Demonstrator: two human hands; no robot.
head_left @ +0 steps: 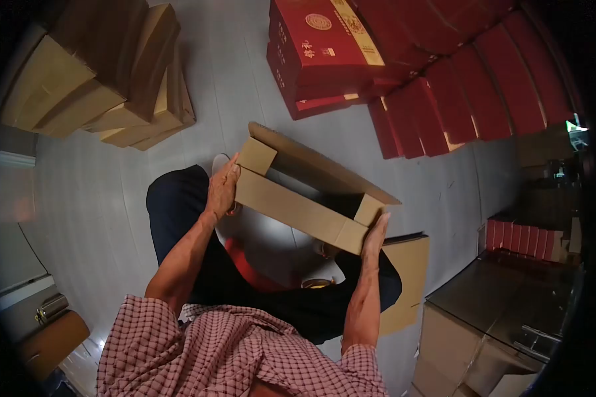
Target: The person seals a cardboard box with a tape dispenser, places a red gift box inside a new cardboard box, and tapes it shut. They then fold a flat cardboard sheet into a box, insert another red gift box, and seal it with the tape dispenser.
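A long, narrow cardboard box (297, 206) is held tilted in front of my knees, between my two hands. One long flap stands up along its far side, and small end flaps are folded at both ends. My left hand (224, 185) presses against the box's left end, fingers along the side. On the right end, my right hand (375, 235) lies along the cardboard with its thumb near the top edge; the other fingers are mostly hidden. The box's inside is dark and only partly visible.
Stacked red printed boxes (324, 40) fill the far right. Brown cartons (66, 92) are piled at the far left. A flat cardboard sheet (407, 278) lies by my right knee. A large taped carton (457, 337) stands at the near right. Something red (245, 264) is between my legs.
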